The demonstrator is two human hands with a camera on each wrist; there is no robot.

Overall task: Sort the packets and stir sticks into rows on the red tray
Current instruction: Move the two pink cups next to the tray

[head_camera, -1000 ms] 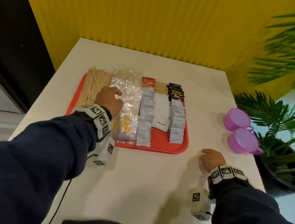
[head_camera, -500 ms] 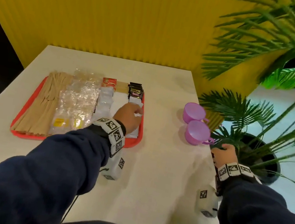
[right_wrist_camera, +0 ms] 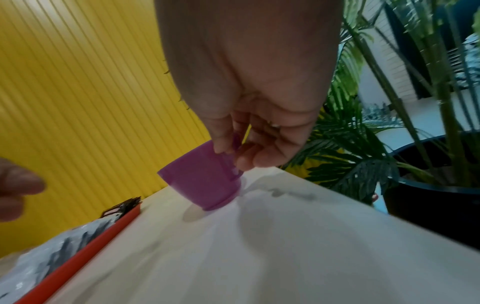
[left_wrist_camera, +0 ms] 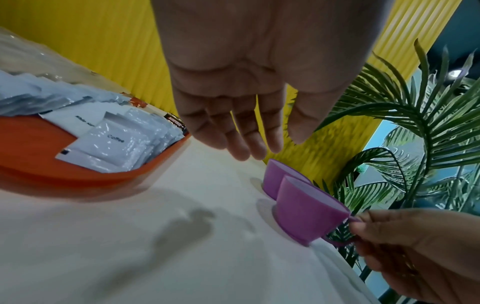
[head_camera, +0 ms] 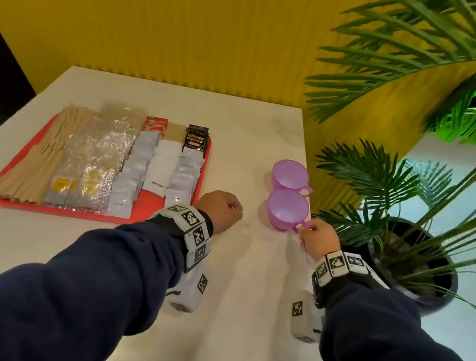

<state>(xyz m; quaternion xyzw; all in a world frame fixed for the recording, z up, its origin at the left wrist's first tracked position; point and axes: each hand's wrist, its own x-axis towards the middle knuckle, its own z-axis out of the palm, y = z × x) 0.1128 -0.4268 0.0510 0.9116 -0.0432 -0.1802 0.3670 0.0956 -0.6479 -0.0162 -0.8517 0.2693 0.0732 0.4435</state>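
The red tray (head_camera: 65, 212) sits on the left of the table and holds rows: wooden stir sticks (head_camera: 41, 152) at its left, then clear packets (head_camera: 101, 156), grey packets (head_camera: 134, 168), white packets (head_camera: 161, 166) and grey coffee packets (head_camera: 184, 177) (left_wrist_camera: 114, 142), with black packets (head_camera: 195, 139) at the far end. My left hand (head_camera: 220, 210) (left_wrist_camera: 249, 139) hovers over the bare table just right of the tray, its fingers relaxed and holding nothing. My right hand (head_camera: 314, 236) (right_wrist_camera: 233, 154) pinches the handle of the near purple cup (head_camera: 287, 209) (right_wrist_camera: 202, 181).
A second purple cup (head_camera: 290, 175) stands just behind the held one, near the table's right edge. A potted palm (head_camera: 407, 258) stands beyond that edge, its fronds close to my right hand. A yellow ribbed wall (head_camera: 193, 29) runs behind the table.
My left hand has left the tray and moved right, over the bare table. My right hand has reached forward and taken the near cup's handle. The view has swung right.
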